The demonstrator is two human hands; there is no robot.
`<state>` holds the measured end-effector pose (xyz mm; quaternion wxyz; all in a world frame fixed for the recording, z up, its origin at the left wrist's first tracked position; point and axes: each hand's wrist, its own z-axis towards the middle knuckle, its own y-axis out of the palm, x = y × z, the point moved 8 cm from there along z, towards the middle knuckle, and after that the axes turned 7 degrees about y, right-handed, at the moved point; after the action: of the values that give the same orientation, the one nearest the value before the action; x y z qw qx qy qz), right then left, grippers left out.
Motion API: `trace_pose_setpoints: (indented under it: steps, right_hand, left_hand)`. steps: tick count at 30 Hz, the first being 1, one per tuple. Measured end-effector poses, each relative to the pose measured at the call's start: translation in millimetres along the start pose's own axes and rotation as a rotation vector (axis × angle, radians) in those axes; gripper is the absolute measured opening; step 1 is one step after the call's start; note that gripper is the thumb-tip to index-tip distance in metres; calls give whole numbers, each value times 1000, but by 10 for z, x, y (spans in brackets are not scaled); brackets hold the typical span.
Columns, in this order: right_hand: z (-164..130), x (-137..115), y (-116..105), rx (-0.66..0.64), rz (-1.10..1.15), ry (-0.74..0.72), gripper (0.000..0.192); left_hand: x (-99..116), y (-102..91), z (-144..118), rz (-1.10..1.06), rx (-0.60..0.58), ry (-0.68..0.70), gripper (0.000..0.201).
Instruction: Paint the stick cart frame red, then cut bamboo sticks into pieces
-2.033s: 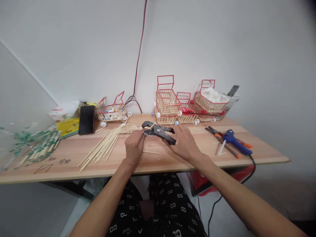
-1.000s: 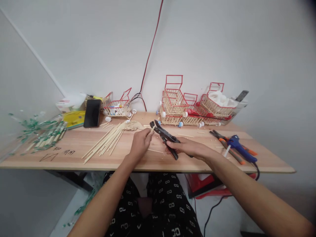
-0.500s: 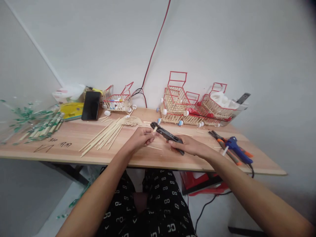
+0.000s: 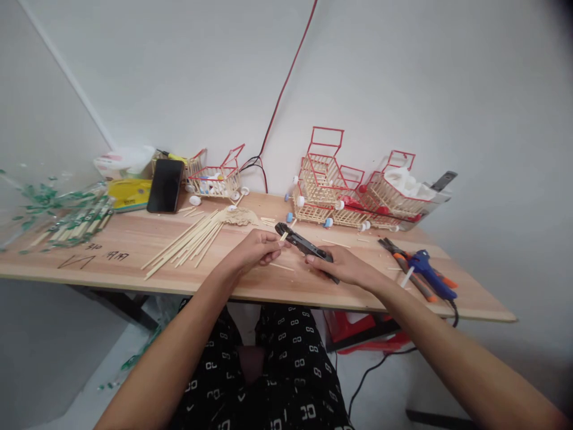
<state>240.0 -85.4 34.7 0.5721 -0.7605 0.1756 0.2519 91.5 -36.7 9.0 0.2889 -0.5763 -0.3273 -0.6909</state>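
My right hand [image 4: 344,267] grips the handles of black cutting pliers [image 4: 301,241], jaws pointing up-left over the wooden table [image 4: 134,263]. My left hand [image 4: 253,249] pinches a short wooden stick piece [image 4: 283,236] and holds its end at the pliers' jaws. Both hands hover just above the table's front middle. A thin loose stick [image 4: 281,266] lies on the table below them.
A bundle of long bamboo sticks [image 4: 188,240] lies to the left. Stick-built carts with red frames [image 4: 349,191] stand along the wall. A black phone [image 4: 165,185], yellow pack [image 4: 129,194], blue glue gun [image 4: 430,272] and orange-handled pliers [image 4: 409,260] are on the table.
My right hand took the pliers off the table and squeezed their handles together. My left hand stayed at the jaws with the stick piece. The view tilted and shifted slightly.
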Motion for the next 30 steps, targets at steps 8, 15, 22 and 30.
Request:
trace_pose_setpoints:
  steps: [8,15,22,30]
  right_hand:
    - [53,33,27,60,-93,23,50]
    - [159,118,158,-44,-70,92,66]
    - [223,238,218,-56,-52,167,73]
    - [215,162,197,-44,-132,173,69]
  left_hand:
    - [-64,-35,15,74,21,-37,29]
    - [-50,-73,20,186,35,-25,31]
    - [-97,-123,31,306,62,-64,32]
    - [-117,-208,57,523,108,-20,32]
